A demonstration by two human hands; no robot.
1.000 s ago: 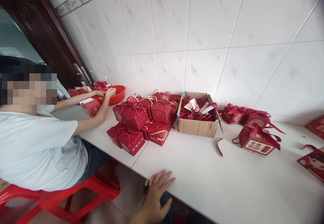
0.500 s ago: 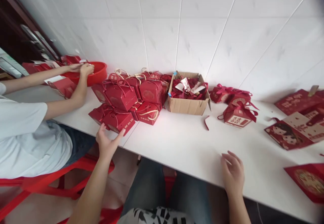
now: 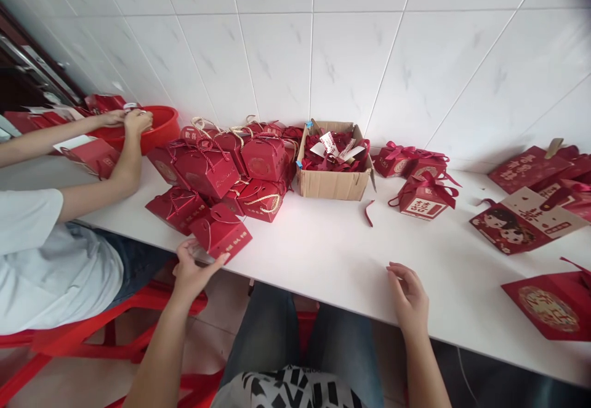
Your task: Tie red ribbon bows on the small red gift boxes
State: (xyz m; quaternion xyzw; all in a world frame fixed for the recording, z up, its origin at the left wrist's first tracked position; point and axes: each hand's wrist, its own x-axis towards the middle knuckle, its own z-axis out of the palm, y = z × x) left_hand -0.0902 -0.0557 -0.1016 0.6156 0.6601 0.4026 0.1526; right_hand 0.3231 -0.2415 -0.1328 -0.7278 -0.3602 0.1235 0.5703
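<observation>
My left hand point(image 3: 196, 272) grips the near end of a small red gift box point(image 3: 222, 233), thumb on its right side and fingers on its left. This box sits tilted at the table's front edge, turned away from the pile. Behind it are several stacked red gift boxes point(image 3: 207, 168) with cord handles, some red and some cream. Further right, my right hand point(image 3: 409, 294) rests at the front edge of the white table point(image 3: 318, 254). Its fingers are loosely bent and apart, with nothing visible in them.
A cardboard box point(image 3: 335, 185) of dark red ribbons and tags stands by the wall. A loose ribbon piece point(image 3: 369, 213) lies nearby. Ribbon-tied boxes point(image 3: 423, 202) and larger printed boxes point(image 3: 512, 223) are on the right. At left a co-worker's hands point(image 3: 133, 120) are over a red basin point(image 3: 161, 128).
My left hand has pulled the near red gift box away from the pile, and it has turned. The view has shifted, and my right hand stays by the table edge.
</observation>
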